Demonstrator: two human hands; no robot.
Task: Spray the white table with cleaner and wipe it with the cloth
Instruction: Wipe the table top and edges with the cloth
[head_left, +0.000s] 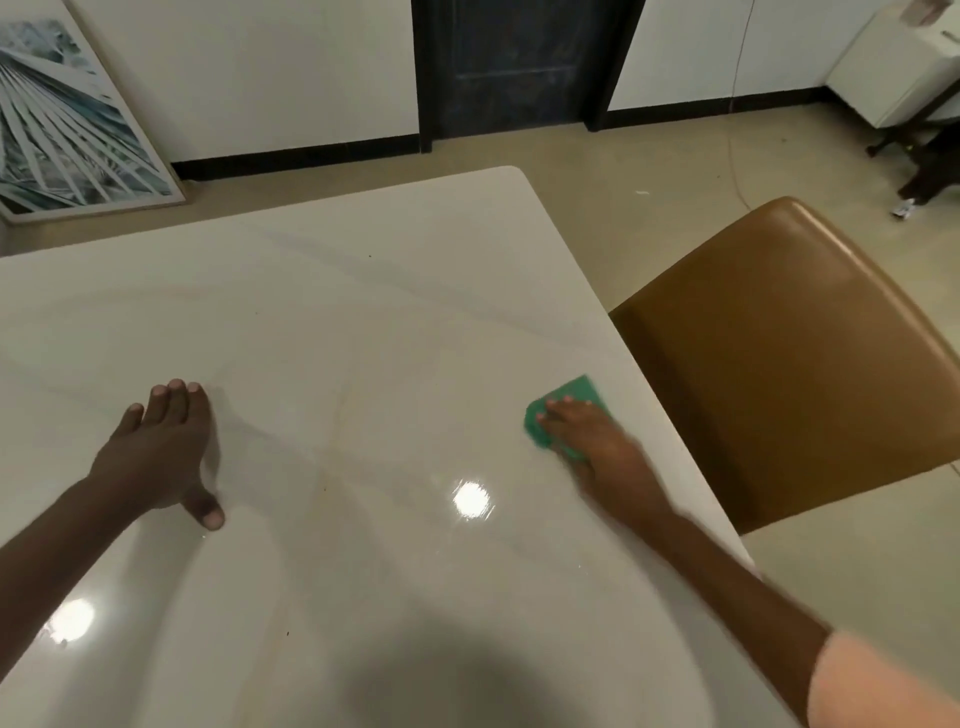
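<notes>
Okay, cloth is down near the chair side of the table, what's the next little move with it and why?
Probably sweep the green cloth leftward toward the table's middle. The right hand presses it flat near the right edge by the brown chair, and broad tabletop lies between it and the left hand resting flat.

One white table (363, 322). One green cloth (563, 410). Two hands: one left hand (161, 452), flat on the tabletop, and one right hand (592, 441), flat on the cloth. One brown chair (789, 358) beside the table's right edge. One framed picture (62, 119) leaning at the far wall. One dark door (514, 62). One white cabinet (893, 67) at far right. Two bright light reflections (471, 500) on the tabletop.
</notes>
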